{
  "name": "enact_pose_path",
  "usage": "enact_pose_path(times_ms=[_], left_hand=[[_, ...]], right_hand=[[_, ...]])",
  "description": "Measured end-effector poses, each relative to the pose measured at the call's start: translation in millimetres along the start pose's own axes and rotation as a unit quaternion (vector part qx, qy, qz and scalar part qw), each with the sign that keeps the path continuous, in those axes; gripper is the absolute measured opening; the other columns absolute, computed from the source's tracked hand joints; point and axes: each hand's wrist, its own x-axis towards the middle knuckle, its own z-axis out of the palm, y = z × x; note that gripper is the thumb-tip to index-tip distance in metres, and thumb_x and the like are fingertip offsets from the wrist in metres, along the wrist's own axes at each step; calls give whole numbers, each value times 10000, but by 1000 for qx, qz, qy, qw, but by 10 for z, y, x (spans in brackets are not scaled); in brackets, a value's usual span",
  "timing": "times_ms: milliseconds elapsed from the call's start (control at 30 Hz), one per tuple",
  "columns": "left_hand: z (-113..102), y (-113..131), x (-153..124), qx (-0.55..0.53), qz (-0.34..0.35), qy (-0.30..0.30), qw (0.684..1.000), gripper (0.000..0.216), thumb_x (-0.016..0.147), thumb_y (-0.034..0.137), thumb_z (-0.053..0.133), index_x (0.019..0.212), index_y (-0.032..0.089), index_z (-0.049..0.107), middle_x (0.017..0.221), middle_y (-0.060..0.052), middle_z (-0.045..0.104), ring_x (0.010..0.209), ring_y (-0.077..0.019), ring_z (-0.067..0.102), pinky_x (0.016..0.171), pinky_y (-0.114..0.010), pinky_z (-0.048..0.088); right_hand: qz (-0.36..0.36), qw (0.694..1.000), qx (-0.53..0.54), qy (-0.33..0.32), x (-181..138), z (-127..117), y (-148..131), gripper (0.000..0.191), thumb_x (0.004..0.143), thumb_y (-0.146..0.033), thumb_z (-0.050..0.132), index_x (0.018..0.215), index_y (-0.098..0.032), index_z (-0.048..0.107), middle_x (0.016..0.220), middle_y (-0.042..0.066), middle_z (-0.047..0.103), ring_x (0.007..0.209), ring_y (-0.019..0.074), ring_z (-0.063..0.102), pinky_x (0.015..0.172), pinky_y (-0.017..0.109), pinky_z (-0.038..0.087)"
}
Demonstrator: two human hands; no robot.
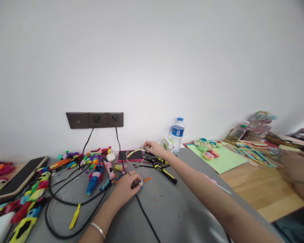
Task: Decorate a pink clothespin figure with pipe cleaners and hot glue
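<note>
My left hand (128, 186) rests low over the grey table (167, 209), fingers curled around a small dark-and-white piece (136, 184) that is mostly hidden. Farther back, my right hand (154, 148) is closed in a pinch at the end of a thin pale-yellow strip (135, 152). That strip lies above a phone in a pink case (123, 155). Just below my right hand are black-and-yellow pliers (164, 172). Small fuzzy pipe-cleaner figures, among them a blue one (93, 180) and a pink one (110, 170), lie left of my left hand.
Black cables (63, 202) loop across the left side from the wall sockets (95, 120). A water bottle (177, 135) stands by the wall. At right are green paper (223, 158), paper strips (258, 153) and another person's hands (295, 165).
</note>
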Motion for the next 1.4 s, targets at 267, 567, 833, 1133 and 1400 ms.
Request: enact_pose_path(times_ms=[267,567,833,1133,1400], left_hand=[[-2,4,3,1,0,-1,1000,103,815,170,520,855,198,610,872,-30,622,809,-179,592,740,-281,431],[-13,29,0,-3,-1,0,1000,100,812,165,527,854,197,611,871,-30,626,802,-182,594,736,-282,431],[-3,7,3,-18,0,1,1000,123,785,125,521,838,193,609,857,-27,619,795,-176,583,734,-273,430],[0,-9,3,-16,3,-1,1000,139,783,124,515,845,197,616,862,-29,626,796,-176,584,732,-272,426],[4,-6,1,-16,5,6,1000,119,787,139,528,841,197,618,858,-29,627,789,-177,589,730,-271,429]], right_hand=[[78,986,-116,-94,6,-70,144,112,746,-92,608,773,-161,692,819,67,707,756,180,625,688,242,414],[120,970,-106,-185,-84,-42,226,300,770,-80,538,1007,-165,701,884,44,747,749,146,648,619,195,412],[141,969,-95,-182,-97,-38,125,255,743,-94,570,971,-145,671,673,36,719,643,144,602,580,203,389],[140,963,-70,-221,-75,7,162,122,760,-120,568,794,-166,676,673,-1,700,542,104,551,535,191,395],[105,973,-86,-185,-153,36,195,172,753,-61,552,818,-151,683,733,20,697,645,122,579,591,195,396]])
